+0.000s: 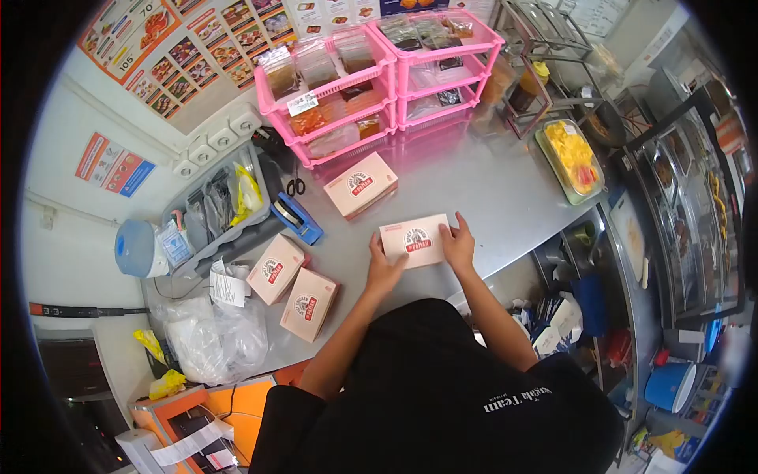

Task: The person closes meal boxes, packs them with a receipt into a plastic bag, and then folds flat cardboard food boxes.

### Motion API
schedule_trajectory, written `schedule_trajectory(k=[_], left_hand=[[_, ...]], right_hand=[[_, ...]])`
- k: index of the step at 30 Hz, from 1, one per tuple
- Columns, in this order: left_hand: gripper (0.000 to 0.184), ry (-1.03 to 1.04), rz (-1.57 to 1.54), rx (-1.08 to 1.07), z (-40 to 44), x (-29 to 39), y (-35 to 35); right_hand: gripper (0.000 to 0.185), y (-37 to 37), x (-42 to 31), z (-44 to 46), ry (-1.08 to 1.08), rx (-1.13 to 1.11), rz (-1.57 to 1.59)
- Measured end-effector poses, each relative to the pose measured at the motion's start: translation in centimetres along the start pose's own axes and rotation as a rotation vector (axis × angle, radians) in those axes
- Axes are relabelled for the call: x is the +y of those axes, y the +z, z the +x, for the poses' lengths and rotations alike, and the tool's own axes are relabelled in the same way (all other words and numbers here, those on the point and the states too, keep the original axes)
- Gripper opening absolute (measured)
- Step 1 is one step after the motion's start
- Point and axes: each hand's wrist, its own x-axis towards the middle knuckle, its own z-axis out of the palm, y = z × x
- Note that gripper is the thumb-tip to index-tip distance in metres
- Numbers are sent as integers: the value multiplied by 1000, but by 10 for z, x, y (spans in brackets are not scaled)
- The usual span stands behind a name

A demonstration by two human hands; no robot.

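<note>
Between my hands is a pale pink cardboard food box (426, 241) with a round logo and red label on its lid, over the metal counter. My left hand (384, 267) grips its left end, thumb on the lid near the front edge. On the right end, my right hand (459, 243) is closed around the side, thumb on top. The fingers underneath are hidden. Just behind stands a matching box (361, 186). Two more such boxes, one (279, 268) partly behind the other (310, 304), sit to the left of my left forearm.
Pink stacked baskets (335, 85) of bagged items stand at the back. Left are a blue tape dispenser (297, 219), scissors (295, 186), a grey bin (213, 207) and plastic bags (209, 340). A tub of yellow food (570, 162) and a glass display case (687, 205) are right.
</note>
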Motion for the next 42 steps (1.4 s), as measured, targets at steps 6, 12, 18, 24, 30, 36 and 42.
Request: schedule_trajectory(k=[6,12,18,24,30,36,42], left_hand=[[77,-265,-136,-35,24,26,-46],[60,-381,-70,-85,28,60,-54],[53,-361,15,30,31,34,-39],[55,-353,250,173,25,38,-31],[53,-417,270,194,31,37,-28],[50,-268,195,354,18,20,-9],[36,-625,-389,188,44,6,-22]], right_hand=[[74,-36,-40,40,304,-186,-34],[64,-55,-39,65,345,-375,45],[48,-56,-37,61,255,-483,35],[40,-57,-32,61,330,-540,110],[41,-48,-22,65,366,-552,176],[37,-35,-3,51,172,-401,51],[36,-30,2,25,100,-286,96]])
